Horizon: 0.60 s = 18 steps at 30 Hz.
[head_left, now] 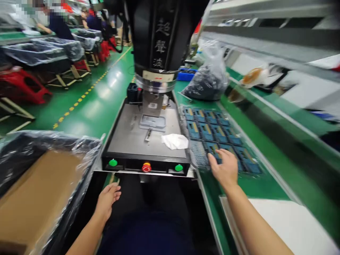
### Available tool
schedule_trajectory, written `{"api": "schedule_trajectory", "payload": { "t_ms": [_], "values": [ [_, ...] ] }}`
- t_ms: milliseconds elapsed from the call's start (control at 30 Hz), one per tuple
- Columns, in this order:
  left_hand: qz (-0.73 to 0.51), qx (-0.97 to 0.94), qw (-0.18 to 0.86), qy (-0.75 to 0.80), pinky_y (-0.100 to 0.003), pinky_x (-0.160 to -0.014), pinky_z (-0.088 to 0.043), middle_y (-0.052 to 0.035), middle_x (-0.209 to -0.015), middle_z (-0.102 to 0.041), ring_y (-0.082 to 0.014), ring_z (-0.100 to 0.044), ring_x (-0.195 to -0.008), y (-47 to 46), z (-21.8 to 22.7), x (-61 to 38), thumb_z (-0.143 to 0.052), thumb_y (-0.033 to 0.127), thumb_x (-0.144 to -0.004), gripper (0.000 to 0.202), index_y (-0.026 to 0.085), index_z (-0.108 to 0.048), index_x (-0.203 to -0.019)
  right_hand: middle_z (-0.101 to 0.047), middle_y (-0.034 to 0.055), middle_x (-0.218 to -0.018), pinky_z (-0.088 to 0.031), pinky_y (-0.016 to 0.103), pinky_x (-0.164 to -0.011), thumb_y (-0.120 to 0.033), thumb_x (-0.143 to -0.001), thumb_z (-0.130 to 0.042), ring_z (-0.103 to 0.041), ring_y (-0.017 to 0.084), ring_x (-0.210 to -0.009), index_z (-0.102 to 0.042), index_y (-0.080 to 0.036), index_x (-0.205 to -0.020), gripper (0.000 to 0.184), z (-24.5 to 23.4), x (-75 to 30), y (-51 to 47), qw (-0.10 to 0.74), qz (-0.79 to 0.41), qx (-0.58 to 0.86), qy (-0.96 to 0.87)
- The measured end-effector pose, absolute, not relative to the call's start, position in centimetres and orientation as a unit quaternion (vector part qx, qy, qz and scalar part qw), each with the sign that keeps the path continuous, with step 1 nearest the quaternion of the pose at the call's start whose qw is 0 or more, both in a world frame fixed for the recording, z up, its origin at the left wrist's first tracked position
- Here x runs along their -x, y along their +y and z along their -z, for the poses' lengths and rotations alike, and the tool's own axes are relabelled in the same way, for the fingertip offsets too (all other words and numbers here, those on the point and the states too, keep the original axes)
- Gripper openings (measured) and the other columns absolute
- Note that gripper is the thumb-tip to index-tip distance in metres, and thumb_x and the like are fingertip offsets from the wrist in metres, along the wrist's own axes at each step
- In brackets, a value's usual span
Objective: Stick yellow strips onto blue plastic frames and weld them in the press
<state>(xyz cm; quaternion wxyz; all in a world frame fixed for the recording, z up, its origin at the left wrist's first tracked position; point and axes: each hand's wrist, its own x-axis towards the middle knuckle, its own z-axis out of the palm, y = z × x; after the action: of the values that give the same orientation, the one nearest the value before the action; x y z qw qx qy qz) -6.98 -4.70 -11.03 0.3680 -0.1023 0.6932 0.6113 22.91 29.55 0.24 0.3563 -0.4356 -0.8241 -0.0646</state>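
My right hand [225, 169] is over the near edge of a clear plastic tray [198, 154], thumb and fingers apart. Rows of blue rectangular parts [205, 131] lie in the tray, and the hand covers some of them. My left hand [108, 199] hangs in front of the machine base with loosely bent fingers and nothing visible in it. Above the base stands a black press head [162, 39] with a metal horn [153, 104]. Below the horn, a pale grey fixture [152, 123] sits on the metal plate [127, 140].
A white cloth [174, 141] and a small metal clamp [148, 135] lie on the plate. Green buttons [113, 162] and a red emergency stop [146, 167] line the front. At left is a plastic-lined bin [87, 141] with cardboard; behind the tray, a filled bag [208, 76].
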Motion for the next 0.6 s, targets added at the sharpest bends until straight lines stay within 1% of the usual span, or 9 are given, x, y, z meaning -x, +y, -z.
{"api": "schedule_trajectory", "payload": {
  "t_ms": [100, 167, 267, 367, 433, 500, 567, 600],
  "values": [
    [-0.631, 0.085, 0.267, 0.723, -0.022, -0.052, -0.045, -0.0014, -0.070, -0.063, -0.0098, -0.058, -0.054, -5.4, 10.3, 8.4, -0.062, 0.031, -0.070, 0.025, 0.015, -0.060, -0.089, -0.064, 0.0113, -0.100, -0.045, 0.041, -0.091, -0.039, -0.083, -0.055, -0.059, 0.025, -0.098, -0.063, -0.015, -0.096, 0.028, -0.6, -21.3, 27.9, 0.423, 0.054, 0.345, -0.836],
    [-0.628, 0.073, 0.192, 0.751, -0.022, -0.053, -0.045, -0.0002, -0.071, -0.062, -0.0097, -0.057, -0.055, -6.4, 10.0, 10.1, -0.059, 0.037, -0.071, 0.029, 0.016, -0.059, -0.091, -0.067, 0.0075, -0.089, -0.050, 0.035, -0.083, -0.032, -0.079, -0.061, -0.063, 0.022, -0.086, -0.064, -0.019, -0.092, 0.018, 0.1, -20.2, 26.5, 0.440, 0.047, 0.260, -0.858],
    [-0.595, 0.068, 0.090, 0.796, -0.024, -0.059, -0.047, -0.0015, -0.078, -0.062, -0.0104, -0.058, -0.060, -8.9, 9.5, 13.2, -0.054, 0.043, -0.075, 0.034, 0.016, -0.057, -0.096, -0.069, 0.0062, -0.076, -0.050, 0.027, -0.068, -0.027, -0.082, -0.060, -0.065, 0.017, -0.069, -0.066, -0.024, -0.088, 0.009, 2.3, -18.6, 24.0, 0.387, 0.007, 0.165, -0.907],
    [-0.533, 0.091, 0.020, 0.841, -0.028, -0.070, -0.049, -0.0041, -0.085, -0.063, -0.0126, -0.060, -0.070, -12.5, 9.1, 16.2, -0.051, 0.039, -0.079, 0.034, 0.014, -0.056, -0.103, -0.068, 0.0032, -0.067, -0.047, 0.026, -0.058, -0.028, -0.084, -0.058, -0.062, 0.014, -0.055, -0.067, -0.023, -0.086, 0.010, 4.5, -17.5, 22.2, 0.336, -0.033, 0.080, -0.938],
    [-0.480, 0.119, 0.001, 0.869, -0.034, -0.079, -0.048, -0.0052, -0.091, -0.063, -0.0152, -0.060, -0.081, -15.4, 8.9, 17.7, -0.052, 0.035, -0.082, 0.031, 0.014, -0.056, -0.104, -0.067, 0.0008, -0.064, -0.046, 0.026, -0.056, -0.028, -0.084, -0.058, -0.061, 0.013, -0.052, -0.067, -0.022, -0.086, 0.011, 5.6, -17.0, 21.8, 0.308, -0.055, 0.048, -0.949],
    [-0.423, 0.150, 0.003, 0.894, -0.042, -0.087, -0.045, -0.0058, -0.098, -0.062, -0.0184, -0.058, -0.093, -18.4, 8.8, 18.5, -0.056, 0.033, -0.082, 0.027, 0.014, -0.058, -0.100, -0.068, 0.0003, -0.066, -0.046, 0.026, -0.058, -0.029, -0.083, -0.059, -0.062, 0.013, -0.054, -0.068, -0.022, -0.086, 0.012, 6.2, -16.9, 21.9, 0.301, -0.063, 0.048, -0.950],
    [-0.376, 0.177, 0.019, 0.909, -0.046, -0.092, -0.043, -0.0067, -0.106, -0.061, -0.0213, -0.056, -0.102, -21.1, 8.4, 18.4, -0.059, 0.032, -0.080, 0.026, 0.014, -0.059, -0.098, -0.070, 0.0011, -0.072, -0.046, 0.026, -0.062, -0.030, -0.083, -0.059, -0.064, 0.014, -0.059, -0.068, -0.022, -0.085, 0.012, 6.3, -17.0, 22.2, 0.308, -0.060, 0.068, -0.947],
    [-0.362, 0.184, 0.030, 0.913, -0.047, -0.092, -0.043, -0.0068, -0.108, -0.060, -0.0220, -0.055, -0.104, -22.3, 8.2, 18.1, -0.060, 0.032, -0.080, 0.027, 0.015, -0.059, -0.100, -0.070, 0.0012, -0.074, -0.047, 0.026, -0.063, -0.030, -0.083, -0.059, -0.065, 0.014, -0.060, -0.068, -0.022, -0.085, 0.013, 6.3, -17.1, 22.4, 0.308, -0.057, 0.076, -0.947]
  ]
}}
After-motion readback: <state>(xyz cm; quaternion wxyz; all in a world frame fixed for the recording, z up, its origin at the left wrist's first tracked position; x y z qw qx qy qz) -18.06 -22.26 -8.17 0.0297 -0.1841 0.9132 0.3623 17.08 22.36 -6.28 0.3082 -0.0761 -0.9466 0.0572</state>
